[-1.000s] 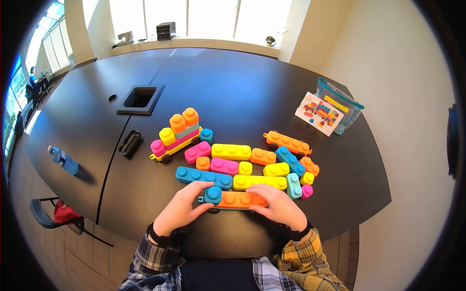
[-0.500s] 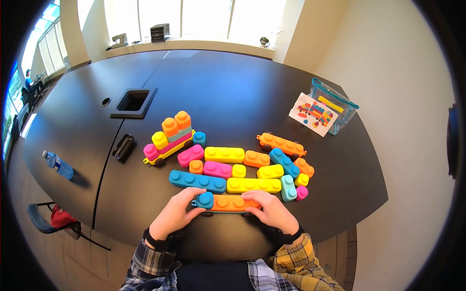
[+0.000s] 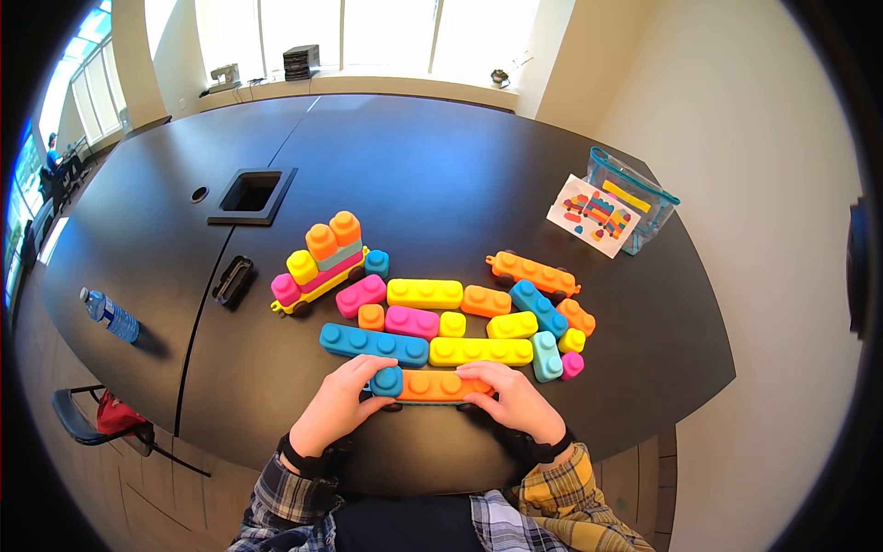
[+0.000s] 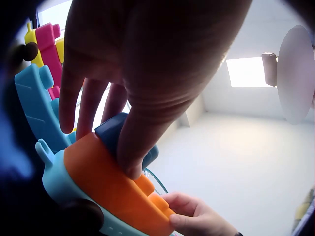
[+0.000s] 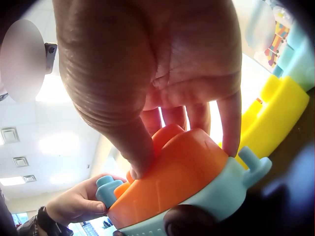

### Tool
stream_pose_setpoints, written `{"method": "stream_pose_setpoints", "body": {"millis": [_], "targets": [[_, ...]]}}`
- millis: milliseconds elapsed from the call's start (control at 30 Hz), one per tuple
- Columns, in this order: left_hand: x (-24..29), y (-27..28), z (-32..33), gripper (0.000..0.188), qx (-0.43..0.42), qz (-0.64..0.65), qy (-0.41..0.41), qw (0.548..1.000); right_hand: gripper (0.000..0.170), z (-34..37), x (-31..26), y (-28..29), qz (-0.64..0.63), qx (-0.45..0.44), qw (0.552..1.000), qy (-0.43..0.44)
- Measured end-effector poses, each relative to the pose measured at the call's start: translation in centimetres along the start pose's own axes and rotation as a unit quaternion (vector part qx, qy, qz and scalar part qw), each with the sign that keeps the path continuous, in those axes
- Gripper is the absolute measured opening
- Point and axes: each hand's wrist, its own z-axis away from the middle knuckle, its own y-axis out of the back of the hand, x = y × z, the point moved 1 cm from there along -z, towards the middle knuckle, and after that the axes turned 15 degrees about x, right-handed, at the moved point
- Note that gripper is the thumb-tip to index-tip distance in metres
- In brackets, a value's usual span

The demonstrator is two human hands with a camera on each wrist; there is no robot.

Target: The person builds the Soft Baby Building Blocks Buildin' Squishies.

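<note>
A long orange block (image 3: 432,385) lies on a light blue wheeled base (image 4: 61,179) at the table's near edge. On its left end sits a small blue block (image 3: 387,381). My left hand (image 3: 338,403) pinches that blue block between thumb and fingers; in the left wrist view the thumb presses its side. My right hand (image 3: 518,401) grips the orange block's right end, thumb on the near side and fingers on the far side, as the right wrist view also shows. Just beyond lie a long blue block (image 3: 373,344) and a long yellow block (image 3: 480,351).
Loose blocks in several colours spread behind my hands. A stacked yellow wheeled car (image 3: 317,287) stands left, an orange wheeled car (image 3: 533,272) right. Farther out are a picture card (image 3: 593,216), a clear bag (image 3: 635,195), a black case (image 3: 234,281) and a water bottle (image 3: 110,315).
Across the earlier frames the head view shifted slightly. My left hand moved a little right, closer around the blue block. My right hand keeps its hold on the orange block's end.
</note>
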Motion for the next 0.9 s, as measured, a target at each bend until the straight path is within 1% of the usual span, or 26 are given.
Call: {"method": "stream_pose_setpoints", "body": {"millis": [100,200,333,400,433,467,533,600,633,700,733,800,867,900], "targets": [[0.0,-0.2,0.1,0.053,0.006,-0.002,0.012,1.0,0.036,-0.1,-0.1,0.0,0.003,0.001,1.0,0.004],[0.0,-0.3,0.2,0.053,0.014,-0.005,0.006,1.0,0.036,0.0,0.1,-0.1,0.0,-0.001,1.0,0.002],[0.2,-0.4,0.3,0.055,0.008,-0.017,0.01,1.0,0.036,-0.2,-0.3,0.3,0.012,-0.008,1.0,0.003],[1.1,-0.1,0.1,0.057,0.035,-0.054,-0.016,0.998,0.035,-0.7,-0.4,1.1,0.044,-0.014,0.999,0.018],[1.6,0.1,0.0,0.057,0.035,-0.054,-0.016,0.998,0.034,-0.9,-0.2,1.7,0.066,0.019,0.997,0.033],[2.1,0.5,-0.1,0.055,0.052,-0.045,-0.016,0.997,0.033,-1.2,0.1,2.4,0.088,0.053,0.994,0.048],[2.2,0.7,-0.1,0.054,0.069,-0.035,-0.015,0.997,0.03,-1.7,0.1,4.1,0.146,0.093,0.984,0.029],[1.7,0.9,-0.1,0.045,0.076,-0.035,-0.032,0.996,0.031,-2.3,1.3,5.0,0.194,0.106,0.974,0.038],[1.5,0.8,0.0,0.045,0.078,-0.036,-0.031,0.996,0.031,-2.8,1.1,5.1,0.194,0.105,0.975,0.038],[1.2,0.6,0.0,0.035,0.059,-0.017,-0.018,0.998,0.032,-4.4,0.3,5.3,0.232,0.081,0.968,0.047],[1.2,0.6,0.0,0.035,0.057,-0.017,-0.019,0.998,0.032,-5.2,0.2,5.2,0.233,0.082,0.968,0.045],[1.5,0.6,-0.1,0.031,0.065,-0.027,-0.022,0.997,0.032,-7.2,0.7,4.4,0.254,0.061,0.96,0.097],[1.6,0.6,-0.2,0.031,0.061,-0.024,-0.013,0.998,0.03,-9.4,2.0,3.2,0.259,0.063,0.958,0.106],[1.6,0.6,-0.2,0.03,0.058,-0.022,-0.004,0.998,0.029,-10.5,2.7,2.6,0.272,0.048,0.956,0.104]]}}
